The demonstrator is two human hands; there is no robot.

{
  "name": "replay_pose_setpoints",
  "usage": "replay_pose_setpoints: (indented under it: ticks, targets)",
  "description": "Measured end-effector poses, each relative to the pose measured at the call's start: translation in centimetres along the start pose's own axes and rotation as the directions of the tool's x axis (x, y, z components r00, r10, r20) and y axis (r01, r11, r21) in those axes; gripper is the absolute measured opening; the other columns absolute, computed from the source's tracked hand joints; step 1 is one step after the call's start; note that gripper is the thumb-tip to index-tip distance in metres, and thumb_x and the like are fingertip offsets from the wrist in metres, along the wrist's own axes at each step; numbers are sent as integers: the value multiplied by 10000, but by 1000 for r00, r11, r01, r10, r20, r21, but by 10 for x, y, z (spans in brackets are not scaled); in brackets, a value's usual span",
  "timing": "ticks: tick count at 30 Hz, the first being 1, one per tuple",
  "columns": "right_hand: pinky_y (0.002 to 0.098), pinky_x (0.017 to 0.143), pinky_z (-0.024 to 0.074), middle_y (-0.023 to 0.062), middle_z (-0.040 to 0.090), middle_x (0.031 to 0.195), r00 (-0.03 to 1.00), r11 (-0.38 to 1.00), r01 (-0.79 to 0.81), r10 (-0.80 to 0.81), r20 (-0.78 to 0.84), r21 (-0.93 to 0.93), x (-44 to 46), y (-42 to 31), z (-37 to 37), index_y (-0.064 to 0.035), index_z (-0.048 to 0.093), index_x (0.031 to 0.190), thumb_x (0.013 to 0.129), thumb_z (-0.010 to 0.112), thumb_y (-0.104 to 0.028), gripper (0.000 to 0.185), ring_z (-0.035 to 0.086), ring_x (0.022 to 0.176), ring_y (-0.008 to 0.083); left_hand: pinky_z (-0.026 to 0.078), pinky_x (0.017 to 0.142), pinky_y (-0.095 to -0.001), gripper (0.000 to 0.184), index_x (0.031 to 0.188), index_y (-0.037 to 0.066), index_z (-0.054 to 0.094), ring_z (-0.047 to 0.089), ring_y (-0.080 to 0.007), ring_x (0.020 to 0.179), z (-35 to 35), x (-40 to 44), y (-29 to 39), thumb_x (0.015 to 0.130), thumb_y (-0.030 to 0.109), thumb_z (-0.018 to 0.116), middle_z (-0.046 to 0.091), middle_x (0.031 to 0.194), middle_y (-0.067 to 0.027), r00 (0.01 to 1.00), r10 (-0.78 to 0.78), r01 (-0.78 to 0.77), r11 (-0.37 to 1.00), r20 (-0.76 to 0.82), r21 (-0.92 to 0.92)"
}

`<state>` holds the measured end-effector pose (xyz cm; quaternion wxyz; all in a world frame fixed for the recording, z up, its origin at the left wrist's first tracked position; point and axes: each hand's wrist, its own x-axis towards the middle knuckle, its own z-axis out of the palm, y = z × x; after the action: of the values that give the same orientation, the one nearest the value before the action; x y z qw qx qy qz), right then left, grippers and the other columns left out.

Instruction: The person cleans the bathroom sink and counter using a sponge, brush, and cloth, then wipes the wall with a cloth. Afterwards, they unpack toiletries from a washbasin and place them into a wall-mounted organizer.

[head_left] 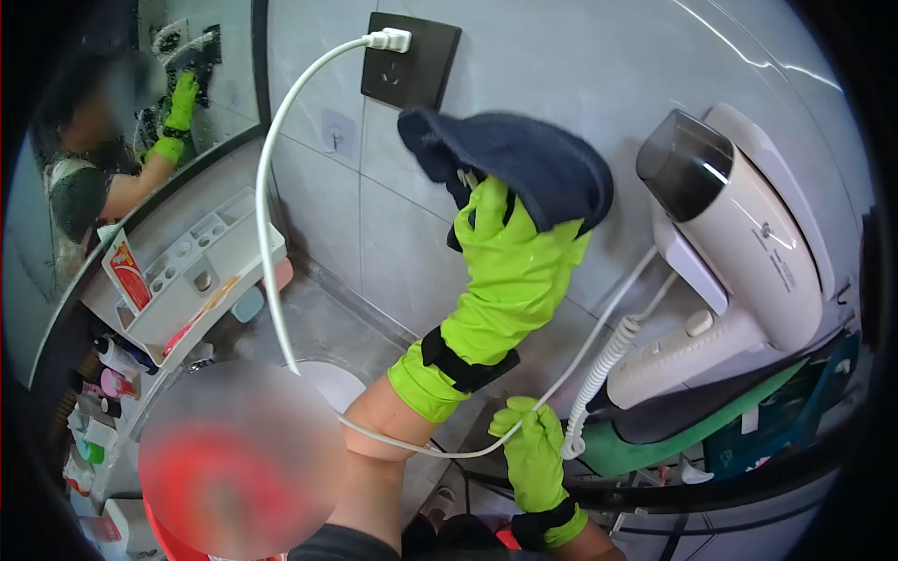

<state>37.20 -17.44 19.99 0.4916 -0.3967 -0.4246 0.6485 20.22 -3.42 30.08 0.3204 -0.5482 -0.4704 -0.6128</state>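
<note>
My left hand (496,238), in a bright green rubber glove with a black strap at the wrist, grips a dark navy cloth (533,159). The cloth is bunched over the fingers and held up by the grey tiled wall, hiding most of the fingertips. Lower right, my right hand (535,453) wears a matching glove, its fingers closed round a white power cord (281,309). That cord runs from a plug (390,39) in the dark wall socket (410,61), across my left forearm, towards the white hair dryer (748,243) hanging on the wall.
A mirror (224,84) at upper left reflects a person in green gloves. Below it, a white organiser (201,271) holds a toothpaste box (128,271) and toothbrushes. Bottles and tubes (117,360) crowd the left ledge. A blurred red object (234,458) is at lower left. Green and teal items hang beneath the dryer.
</note>
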Motion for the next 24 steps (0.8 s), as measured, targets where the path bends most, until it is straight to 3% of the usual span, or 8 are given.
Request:
replay_pose_setpoints:
  ticks: [4,7,9,10,13,18,21,24]
  targets:
    - [359,823,529,108,676,977,1000,1000,2,-1,23,-27,-1,-2,-14,5,568,1219,1041,505,-242,312,649,885,213,385,902,-568,363,1029,222,742,535,-370,1163,8,-98,23,672,243,675,632,1228,-78,998,34,-17,965,60,-263]
    - [376,880,529,127,674,1054,994,997,43,-36,99,-71,-11,0,-25,19,556,1266,1032,514,-210,330,654,967,237,388,898,-571,381,1055,211,730,552,-349,1143,25,-253,46,681,258,677,641,1206,-75,882,28,153,927,470,-342]
    - [386,936,515,148,646,1162,971,920,168,-94,218,-353,-17,-16,-15,31,528,1311,1024,521,-177,355,644,1043,258,396,888,-561,377,1054,201,727,559,-346,1128,17,-303,64,684,252,674,643,1190,-79,788,68,212,903,612,-373]
    - [383,952,507,149,620,1218,960,908,201,-108,260,-367,-19,-20,-14,34,529,1322,1016,530,-160,362,635,1072,261,400,884,-556,376,1054,196,725,563,-345,1121,14,-307,69,685,248,673,644,1182,-80,756,80,228,898,650,-375]
    - [374,1000,483,151,542,1384,933,972,152,-80,352,-181,-23,-16,-17,43,532,1354,993,555,-109,393,610,1159,270,412,869,-540,371,1052,181,720,575,-341,1099,7,-284,83,689,238,669,648,1158,-85,730,100,251,881,676,-401]
    - [362,985,485,148,547,1379,894,975,63,40,445,-214,-54,-43,-24,36,521,1373,991,567,-122,416,616,1150,265,432,844,-515,363,1050,155,711,594,-335,1062,2,-168,114,696,220,661,653,1118,-93,799,159,160,874,580,-459]
    - [344,955,495,163,544,1378,803,908,177,90,590,-380,-60,-69,-62,27,450,1427,994,566,-133,476,626,1126,249,444,829,-500,359,1048,140,706,606,-331,1040,-6,-108,135,700,210,657,656,1094,-98,783,204,119,879,588,-463]
    - [358,996,475,142,611,1289,917,887,269,-116,382,-376,-76,-86,-97,12,473,1407,961,596,-50,467,600,1152,204,456,814,-484,354,1047,124,701,617,-327,1018,-22,-64,155,704,199,653,660,1070,-102,710,254,95,890,657,-447]
